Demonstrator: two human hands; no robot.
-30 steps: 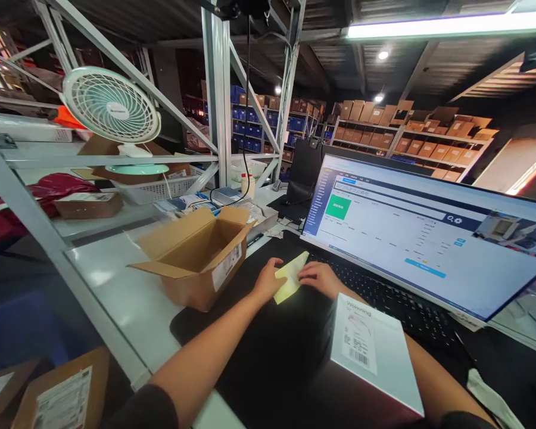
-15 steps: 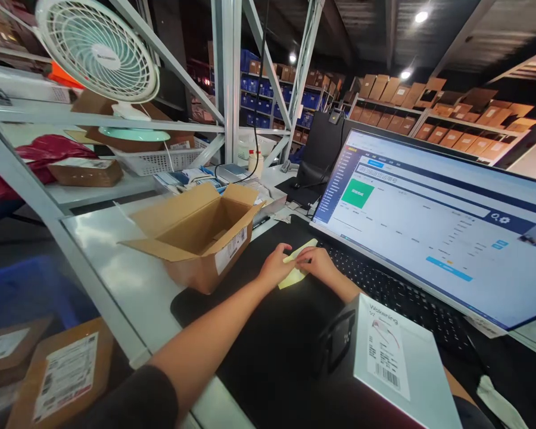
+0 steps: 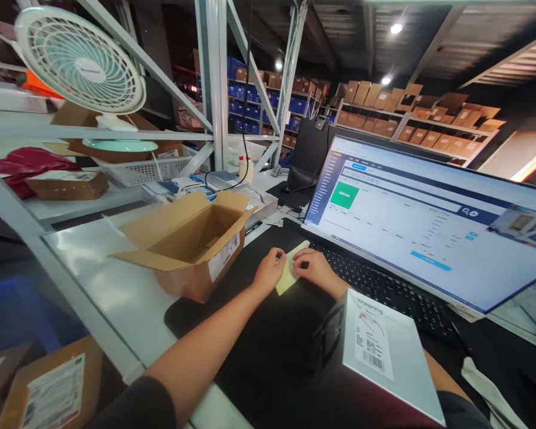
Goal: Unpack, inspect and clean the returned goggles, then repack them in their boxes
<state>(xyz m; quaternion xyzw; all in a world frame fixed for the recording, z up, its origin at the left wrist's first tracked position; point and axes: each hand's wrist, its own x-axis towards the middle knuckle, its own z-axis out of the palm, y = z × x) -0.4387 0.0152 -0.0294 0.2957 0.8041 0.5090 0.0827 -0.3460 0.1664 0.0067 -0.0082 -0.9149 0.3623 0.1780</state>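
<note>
A pale yellow slip of paper [image 3: 286, 282] lies above the black desk mat, between my two hands. My left hand [image 3: 269, 273] has its fingers curled and its thumb pressed at the paper's left edge. From the other side, my right hand [image 3: 315, 267] pinches the paper's right part; its fingertips are partly hidden. A white product box [image 3: 404, 351] with a barcode label stands near my right forearm and covers part of it. To the left of my hands sits an open brown cardboard box [image 3: 192, 277], flaps up, with a white label on its side.
Behind my right hand are a black keyboard [image 3: 375, 286] and a large monitor [image 3: 393, 220]. Metal frame posts [image 3: 212, 89] rise beyond the cardboard box. A fan [image 3: 83, 65] stands at upper left. Labelled parcels [image 3: 56, 387] lie low at left, and a white cloth [image 3: 482, 381] at right.
My hands have drawn slightly apart on the yellow paper, and more of it shows between them. The camera view has swung a little to the right.
</note>
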